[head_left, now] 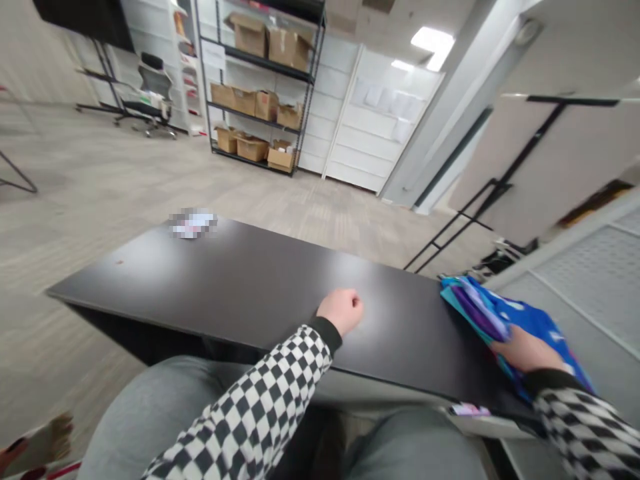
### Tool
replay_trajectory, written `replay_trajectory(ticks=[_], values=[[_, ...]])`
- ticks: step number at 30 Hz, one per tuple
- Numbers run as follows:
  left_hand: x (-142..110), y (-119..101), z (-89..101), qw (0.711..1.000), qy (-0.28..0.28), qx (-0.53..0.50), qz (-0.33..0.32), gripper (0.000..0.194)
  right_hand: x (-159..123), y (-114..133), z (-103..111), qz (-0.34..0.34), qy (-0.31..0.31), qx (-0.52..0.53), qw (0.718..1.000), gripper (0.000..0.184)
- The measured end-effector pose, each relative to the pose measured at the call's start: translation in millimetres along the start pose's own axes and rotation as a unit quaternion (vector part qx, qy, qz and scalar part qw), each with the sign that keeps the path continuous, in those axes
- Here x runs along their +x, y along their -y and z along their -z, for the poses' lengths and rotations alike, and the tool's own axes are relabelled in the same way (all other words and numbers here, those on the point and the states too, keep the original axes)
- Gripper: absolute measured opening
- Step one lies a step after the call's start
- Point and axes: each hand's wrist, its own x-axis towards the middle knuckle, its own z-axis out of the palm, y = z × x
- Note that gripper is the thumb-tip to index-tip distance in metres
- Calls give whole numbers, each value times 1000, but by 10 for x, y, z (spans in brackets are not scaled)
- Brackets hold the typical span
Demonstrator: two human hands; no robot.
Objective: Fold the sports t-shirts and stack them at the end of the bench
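Observation:
My left hand (341, 310) rests as a closed fist on the black table (240, 280), near its front edge, with nothing visible in it. My right hand (525, 350) grips a blue and purple cloth (493, 317) that lies at the table's right end. Both arms wear black-and-white checkered sleeves. The fingers of the right hand are tucked into the fabric.
A small blurred paper item (193, 222) lies at the table's far left corner. Metal shelves with cardboard boxes (260, 87) stand at the back, an office chair (150, 93) to their left. A black stand (480, 207) and a grey partition (585, 267) are at the right.

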Motion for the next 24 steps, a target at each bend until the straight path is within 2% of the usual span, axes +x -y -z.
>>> replay_trajectory(ticks=[1, 3, 5, 7, 11, 14, 16, 17, 19, 21, 22, 24], values=[[8, -7, -8, 1000, -8, -12, 10, 18, -19, 138, 22, -46, 50, -21, 998, 47], [17, -10, -28, 999, -14, -33, 15, 18, -63, 469, 47, -63, 95, -46, 992, 48], [12, -1, -37, 998, -21, -51, 16, 18, -126, 826, 63, -51, 99, -43, 993, 46], [-5, 19, -22, 997, -35, -70, 16, 17, -232, 1176, 93, -9, 97, -25, 995, 41], [-69, 84, 64, 986, -94, -130, 37, 14, -563, 1850, 177, 76, 71, 118, 987, 29], [-222, 144, 175, 970, -144, -185, 65, 16, -805, 2354, 200, 144, 89, 277, 946, 25], [-465, 195, 289, 950, -173, -245, 84, 29, -931, 2696, 204, 178, 122, 361, 907, 29], [-644, 229, 359, 932, -180, -301, 94, 35, -988, 2871, 211, 195, 137, 387, 891, 30], [-1107, 317, 515, 869, -175, -447, 123, 44, -1110, 3224, 241, 231, 151, 397, 875, 28], [-1638, 433, 680, 814, -147, -539, 159, 49, -1272, 3581, 287, 262, 141, 355, 886, 26], [-1890, 498, 758, 803, -132, -554, 177, 52, -1376, 3758, 310, 277, 130, 322, 896, 27], [-2290, 626, 898, 779, -146, -570, 215, 48, -1633, 4095, 357, 316, 103, 256, 908, 36]])
